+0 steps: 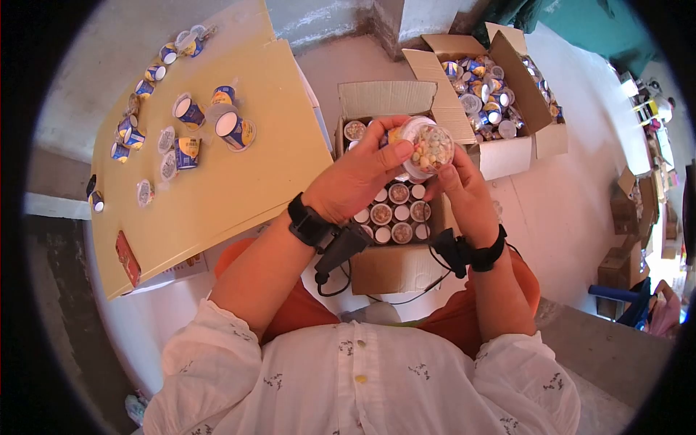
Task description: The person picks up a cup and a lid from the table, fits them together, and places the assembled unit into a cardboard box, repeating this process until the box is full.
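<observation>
Between my two hands is a snack cup (429, 151) with a clear round top, pale mixed pieces showing through it. My left hand (366, 163) grips it from the left, thumb along its side. My right hand (464, 190) has its fingers and thumb around the right and lower edge. A bit of yellow and blue shows beside my left fingers, partly hidden. Below my hands stands an open cardboard box (395, 270) holding rows of cups, some with clear lids over brown contents, others with white round ends up.
On the left, a yellow table (279, 141) carries several blue-and-yellow paper cups (190, 112), clear packs and a red flat object (127, 257). At the upper right is a larger carton (533, 109) full of loose cups. Another person's arm (663, 308) shows far right.
</observation>
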